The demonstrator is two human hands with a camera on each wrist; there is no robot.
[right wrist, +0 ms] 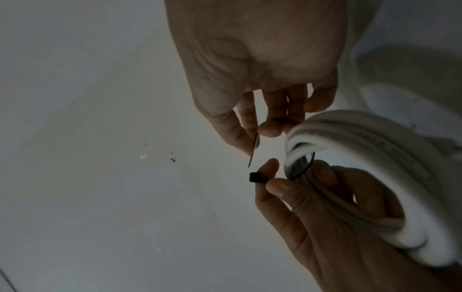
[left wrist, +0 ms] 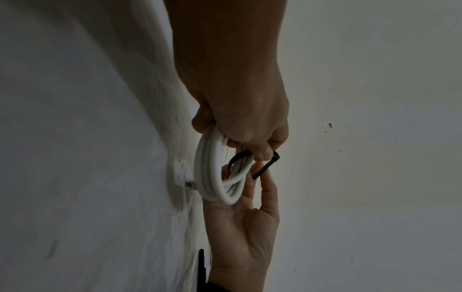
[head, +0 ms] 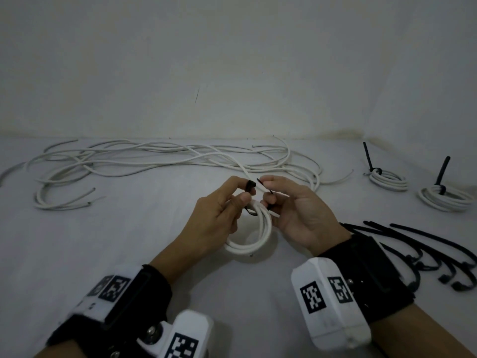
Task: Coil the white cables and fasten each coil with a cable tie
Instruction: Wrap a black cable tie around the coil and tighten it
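Observation:
A small white cable coil [head: 254, 236] hangs between both hands just above the white surface. A black cable tie [head: 249, 187] loops around the coil's top strands. My left hand [head: 247, 192] has fingers through the coil and pinches the tie's square head [right wrist: 255, 177] between thumb and forefinger. My right hand [head: 265, 189] pinches the tie's thin tail [right wrist: 252, 156] just beside the head; the tail's tip is outside the head. In the left wrist view the tie [left wrist: 266, 166] bridges the two hands beside the coil [left wrist: 212, 177].
A loose tangle of white cables [head: 154, 161] sprawls along the wall at the back. Two tied coils [head: 387, 180] [head: 444, 198] with upright black tie tails sit at the right. Several spare black cable ties [head: 426, 254] lie beside my right wrist.

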